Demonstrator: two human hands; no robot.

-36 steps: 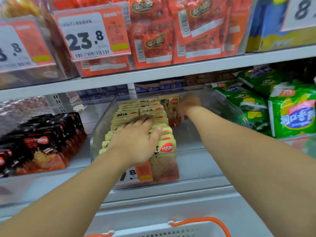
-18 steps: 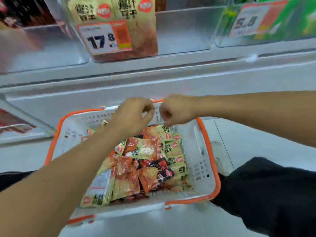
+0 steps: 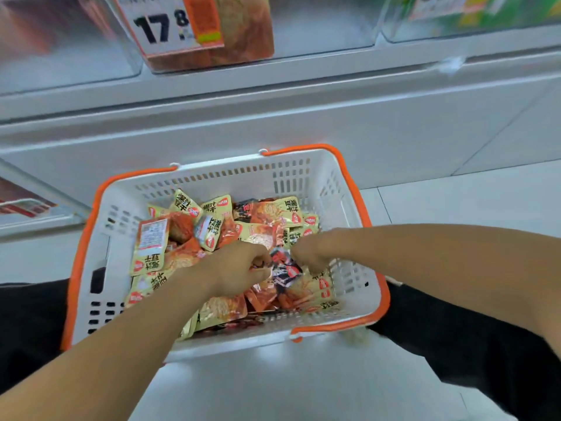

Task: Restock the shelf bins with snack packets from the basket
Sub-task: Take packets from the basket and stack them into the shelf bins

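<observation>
A white basket (image 3: pixel 230 174) with an orange rim stands on the floor below the shelf, holding several yellow-and-orange snack packets (image 3: pixel 151 247). Both of my hands are down inside it, over the pile. My left hand (image 3: pixel 236 270) and my right hand (image 3: pixel 309 252) have curled fingers that pinch the two ends of a black-and-red snack packet (image 3: pixel 283 265) lying between them. Above, a clear shelf bin (image 3: pixel 243 31) with a 17.8 price tag holds the same yellow packets.
The grey shelf front (image 3: pixel 303 117) runs across just behind the basket. A bin of green packets (image 3: pixel 485 13) sits at the upper right, a lower shelf edge (image 3: pixel 33 217) juts in at the left. My dark-trousered knees (image 3: pixel 455 344) flank the basket.
One second ago both hands were up in the shelf bin on the yellow packets. My view has since dropped to the basket, and both hands have gone down into the pile onto the black packet.
</observation>
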